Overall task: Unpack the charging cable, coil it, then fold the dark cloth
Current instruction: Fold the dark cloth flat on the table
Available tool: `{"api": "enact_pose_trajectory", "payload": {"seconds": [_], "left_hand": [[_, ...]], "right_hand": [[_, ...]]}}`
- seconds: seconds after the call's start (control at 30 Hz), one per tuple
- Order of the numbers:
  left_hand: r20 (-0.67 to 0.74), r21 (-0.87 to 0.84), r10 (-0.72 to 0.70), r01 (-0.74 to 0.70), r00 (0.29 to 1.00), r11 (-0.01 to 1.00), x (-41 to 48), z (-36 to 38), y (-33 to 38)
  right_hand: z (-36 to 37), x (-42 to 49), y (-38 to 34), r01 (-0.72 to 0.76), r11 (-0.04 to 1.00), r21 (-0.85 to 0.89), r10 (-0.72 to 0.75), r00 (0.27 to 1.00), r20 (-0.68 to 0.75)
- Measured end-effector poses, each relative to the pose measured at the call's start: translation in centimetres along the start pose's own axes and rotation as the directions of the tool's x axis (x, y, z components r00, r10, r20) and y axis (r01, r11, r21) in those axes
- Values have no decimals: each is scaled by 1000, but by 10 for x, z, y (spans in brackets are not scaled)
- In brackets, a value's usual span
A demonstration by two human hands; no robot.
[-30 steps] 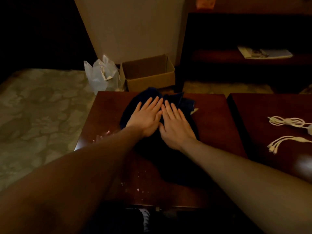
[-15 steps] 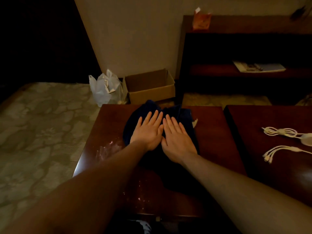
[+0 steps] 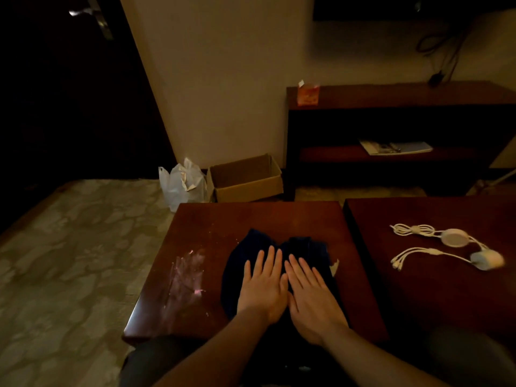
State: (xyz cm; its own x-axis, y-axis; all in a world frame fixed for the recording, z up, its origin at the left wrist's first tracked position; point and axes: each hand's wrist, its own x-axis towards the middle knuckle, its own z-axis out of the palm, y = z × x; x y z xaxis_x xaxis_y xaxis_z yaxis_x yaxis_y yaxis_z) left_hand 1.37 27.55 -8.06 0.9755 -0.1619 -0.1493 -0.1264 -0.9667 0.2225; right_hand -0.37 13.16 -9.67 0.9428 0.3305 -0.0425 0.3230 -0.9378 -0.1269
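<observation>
The dark blue cloth (image 3: 251, 247) lies bunched on the left brown table (image 3: 212, 227). My left hand (image 3: 264, 286) and my right hand (image 3: 310, 297) press flat on it side by side, fingers straight and pointing away from me. A small white tag (image 3: 334, 266) sticks out at the cloth's right edge. The white charging cable (image 3: 413, 229) lies loosely looped on the right table (image 3: 418, 289), with a round white hub (image 3: 453, 237) and a multi-plug end (image 3: 402, 259).
Whitish smears (image 3: 187, 272) mark the left table's surface. On the floor behind stand an open cardboard box (image 3: 248, 180) and a white plastic bag (image 3: 183, 182). A dark shelf unit (image 3: 391, 129) holds a booklet (image 3: 395, 148) and an orange carton (image 3: 308, 95).
My view has tilted up, so the tables sit lower in frame. Both hands have slid toward me along the cloth, still flat and side by side.
</observation>
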Motion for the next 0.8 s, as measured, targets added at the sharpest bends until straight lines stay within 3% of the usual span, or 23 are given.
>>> {"api": "enact_pose_trajectory", "payload": {"seconds": [0.2,0.47,0.8], "left_hand": [[-14,-46,54,-55,998,997,22,-6,50],[0,-34,203,-203,979,979,88,-13,61],[42,-62,319,-316,947,947,197,-37,52]], "right_hand": [[-20,-4,39,-102,995,5,102,992,-80],[-34,30,60,-283,959,-11,283,959,-13],[-48,121,88,-375,926,47,378,920,-106]]}}
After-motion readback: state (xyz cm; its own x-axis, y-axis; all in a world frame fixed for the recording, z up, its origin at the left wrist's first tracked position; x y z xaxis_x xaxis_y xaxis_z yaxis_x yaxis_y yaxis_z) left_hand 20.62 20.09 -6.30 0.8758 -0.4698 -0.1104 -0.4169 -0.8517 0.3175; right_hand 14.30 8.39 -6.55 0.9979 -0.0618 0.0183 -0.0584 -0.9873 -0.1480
